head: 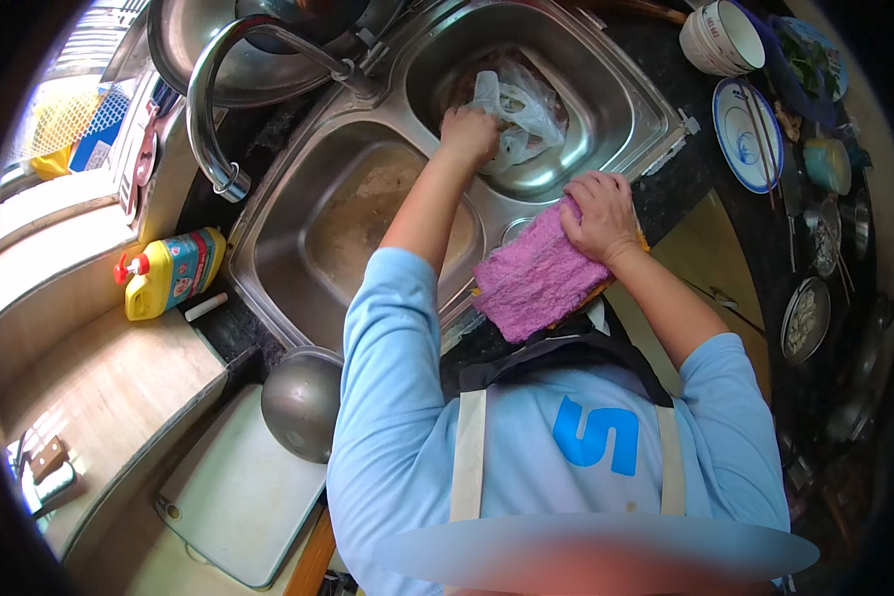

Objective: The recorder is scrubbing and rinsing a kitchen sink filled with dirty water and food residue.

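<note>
My left hand [471, 135] reaches into the right basin of a stainless steel double sink [603, 71], at the left side of a crumpled clear plastic bag [529, 112]. Its fingers are curled at the bag, and their tips are hidden, so the hold is unclear. My right hand [602, 212] rests on a fluffy pink cloth [536, 272] at the sink's front edge, fingers bent over its upper end. Something orange-yellow shows beneath the cloth. Brownish water [372, 201] stands in the left basin.
A chrome faucet [208, 127] arches over the sink's left side. Near it stands a yellow detergent bottle [175, 272]. A metal bowl [302, 406] overlaps a white cutting board [246, 492]. On the right counter are stacked bowls [715, 41], a plate with chopsticks [734, 141] and a dish of chopped food [803, 320].
</note>
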Motion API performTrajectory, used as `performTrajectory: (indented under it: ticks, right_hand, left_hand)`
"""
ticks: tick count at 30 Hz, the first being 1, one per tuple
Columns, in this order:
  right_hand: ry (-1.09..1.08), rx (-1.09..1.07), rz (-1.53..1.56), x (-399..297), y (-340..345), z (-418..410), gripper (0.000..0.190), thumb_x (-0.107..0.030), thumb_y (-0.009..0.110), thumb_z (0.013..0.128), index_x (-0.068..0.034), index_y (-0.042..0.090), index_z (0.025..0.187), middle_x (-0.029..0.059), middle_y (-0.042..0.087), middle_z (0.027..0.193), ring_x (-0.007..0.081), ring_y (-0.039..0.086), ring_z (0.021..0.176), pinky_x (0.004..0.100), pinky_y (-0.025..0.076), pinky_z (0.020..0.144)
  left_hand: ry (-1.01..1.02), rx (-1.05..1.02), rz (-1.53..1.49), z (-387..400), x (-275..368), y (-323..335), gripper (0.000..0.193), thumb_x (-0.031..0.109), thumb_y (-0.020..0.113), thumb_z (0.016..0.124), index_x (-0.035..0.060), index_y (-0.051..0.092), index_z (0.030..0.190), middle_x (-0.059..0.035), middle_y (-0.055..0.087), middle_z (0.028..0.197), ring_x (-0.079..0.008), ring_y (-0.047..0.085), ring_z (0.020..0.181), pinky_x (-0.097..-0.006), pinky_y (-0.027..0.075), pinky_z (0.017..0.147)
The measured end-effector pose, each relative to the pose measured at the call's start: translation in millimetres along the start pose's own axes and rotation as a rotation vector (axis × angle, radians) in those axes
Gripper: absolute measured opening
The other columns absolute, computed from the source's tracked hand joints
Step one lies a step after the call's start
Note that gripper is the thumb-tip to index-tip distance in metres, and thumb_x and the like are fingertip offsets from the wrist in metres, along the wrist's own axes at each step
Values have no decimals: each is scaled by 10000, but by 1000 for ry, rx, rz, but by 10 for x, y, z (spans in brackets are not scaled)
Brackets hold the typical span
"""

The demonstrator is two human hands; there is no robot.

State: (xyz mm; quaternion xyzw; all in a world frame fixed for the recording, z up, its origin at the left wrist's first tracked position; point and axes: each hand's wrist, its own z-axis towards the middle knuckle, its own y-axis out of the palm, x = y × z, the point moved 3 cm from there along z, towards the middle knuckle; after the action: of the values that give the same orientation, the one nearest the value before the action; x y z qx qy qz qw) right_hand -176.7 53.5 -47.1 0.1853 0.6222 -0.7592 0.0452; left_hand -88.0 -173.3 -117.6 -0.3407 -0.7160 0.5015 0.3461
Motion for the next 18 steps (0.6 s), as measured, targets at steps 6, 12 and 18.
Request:
performTrajectory:
  ticks: [6,12,18]
  right_hand:
    - [12,-22,-15,26,-3,4,258,-279,610,798,-82,656,958,71,645,1018,253,560,1071,426,350,987]
    - [-24,-19,-34,-18,23,81,257,-291,600,804,-85,658,945,62,641,998,239,568,1047,419,354,975]
    - [-26,-2,-37,21,34,36,259,-282,599,801,-82,663,952,60,650,1004,240,573,1043,420,354,974]
  left_hand:
    - [-18,-177,-80,177,13,71,287,220,544,850,109,727,1041,-134,703,1085,-337,686,980,-454,529,850]
    - [28,84,69,115,-95,348,356,200,636,776,253,718,1118,-102,687,1162,-255,621,1146,-507,383,1031]
    - [58,58,-266,-363,-245,-336,387,274,646,778,176,688,1149,-141,680,1094,-304,650,1030,-470,468,936]
